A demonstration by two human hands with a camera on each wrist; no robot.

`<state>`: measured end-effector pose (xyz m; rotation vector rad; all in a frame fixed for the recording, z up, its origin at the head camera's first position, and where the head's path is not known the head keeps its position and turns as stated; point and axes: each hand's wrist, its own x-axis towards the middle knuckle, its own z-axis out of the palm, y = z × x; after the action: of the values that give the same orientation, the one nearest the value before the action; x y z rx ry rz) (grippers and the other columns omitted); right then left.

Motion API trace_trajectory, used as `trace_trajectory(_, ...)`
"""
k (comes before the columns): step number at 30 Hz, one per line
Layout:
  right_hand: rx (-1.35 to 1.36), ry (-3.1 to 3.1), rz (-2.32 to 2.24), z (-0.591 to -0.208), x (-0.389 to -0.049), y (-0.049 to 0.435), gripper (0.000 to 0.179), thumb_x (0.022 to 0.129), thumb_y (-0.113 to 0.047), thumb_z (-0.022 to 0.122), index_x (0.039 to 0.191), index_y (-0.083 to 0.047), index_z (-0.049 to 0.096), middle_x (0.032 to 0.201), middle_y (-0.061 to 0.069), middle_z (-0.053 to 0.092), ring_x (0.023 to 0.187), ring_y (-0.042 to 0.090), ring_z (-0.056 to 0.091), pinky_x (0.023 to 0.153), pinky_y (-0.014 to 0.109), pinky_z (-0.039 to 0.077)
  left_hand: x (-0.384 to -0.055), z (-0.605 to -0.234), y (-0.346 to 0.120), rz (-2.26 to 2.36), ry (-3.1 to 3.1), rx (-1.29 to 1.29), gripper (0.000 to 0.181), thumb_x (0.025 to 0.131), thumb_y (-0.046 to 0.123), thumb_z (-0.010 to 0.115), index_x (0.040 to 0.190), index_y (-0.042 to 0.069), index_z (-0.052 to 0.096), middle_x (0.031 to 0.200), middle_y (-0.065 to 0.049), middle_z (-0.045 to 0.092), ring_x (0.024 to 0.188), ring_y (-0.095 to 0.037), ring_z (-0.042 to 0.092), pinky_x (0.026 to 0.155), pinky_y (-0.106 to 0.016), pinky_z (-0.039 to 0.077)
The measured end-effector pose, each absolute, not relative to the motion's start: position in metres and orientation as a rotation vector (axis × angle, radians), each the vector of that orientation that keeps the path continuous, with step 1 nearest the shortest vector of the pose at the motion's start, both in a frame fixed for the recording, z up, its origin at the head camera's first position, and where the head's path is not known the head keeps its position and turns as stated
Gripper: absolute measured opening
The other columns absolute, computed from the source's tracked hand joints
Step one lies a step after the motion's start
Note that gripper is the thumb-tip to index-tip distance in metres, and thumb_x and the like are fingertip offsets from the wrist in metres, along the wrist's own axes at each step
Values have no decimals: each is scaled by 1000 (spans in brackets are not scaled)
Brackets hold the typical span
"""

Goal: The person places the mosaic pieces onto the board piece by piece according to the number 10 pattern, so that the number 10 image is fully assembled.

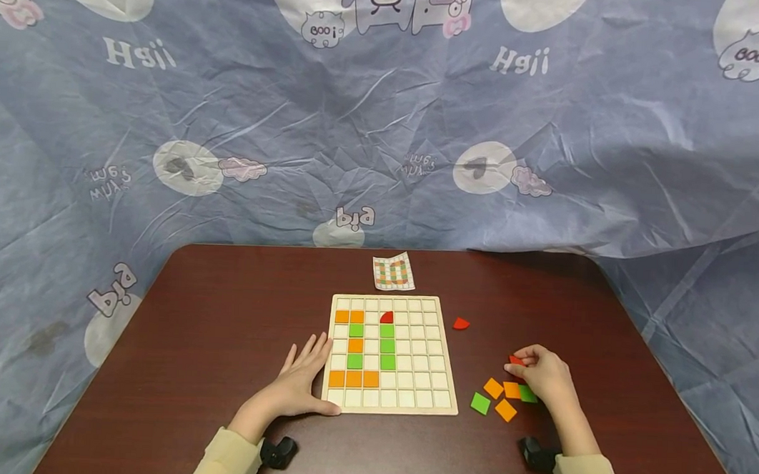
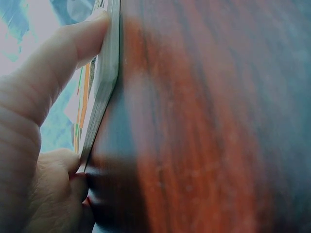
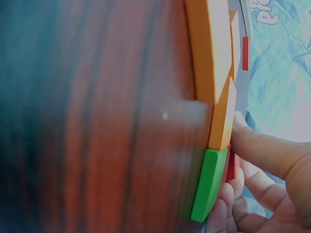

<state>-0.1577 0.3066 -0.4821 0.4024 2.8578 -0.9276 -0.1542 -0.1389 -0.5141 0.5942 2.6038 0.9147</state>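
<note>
Fingers (image 1: 531, 351) pinch apparently one red piece (image 1: 515, 360).

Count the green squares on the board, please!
5. Two green squares sit above and below an orange square; three others line up below the red piece. None look hidden.

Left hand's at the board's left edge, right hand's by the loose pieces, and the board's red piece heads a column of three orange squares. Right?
Not orange: in the head view, the three squares below the red piece on the board are green. Left hand at the board's left edge, right hand by the loose pieces: correct.
</note>
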Motion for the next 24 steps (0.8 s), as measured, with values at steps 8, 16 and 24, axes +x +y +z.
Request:
trace_trajectory(8,353,2856,-984,-485,-155,306,27,86,-23,76,99,-1,67,86,10,65,77,24,55,61,28,43,-154,-515,-139,897,2608,587,122,72,51,84,158,4,11,166,-14,3,154,-35,-1,119,-62,-6)
trace_trajectory(16,305,2844,-1137,-479,-153,289,31,86,-25,77,103,-1,67,87,8,65,74,18,53,59,26,44,-154,-515,-139,906,2605,585,123,71,50,84,158,5,11,166,-14,3,154,-35,-1,119,-62,-6)
trace_trajectory(24,257,2764,-1292,-472,-156,254,31,84,-24,79,106,-5,67,93,7,66,75,14,53,60,23,45,-154,-515,-138,901,2602,571,122,72,50,84,159,6,11,167,-13,2,154,-34,-1,119,-61,-6)
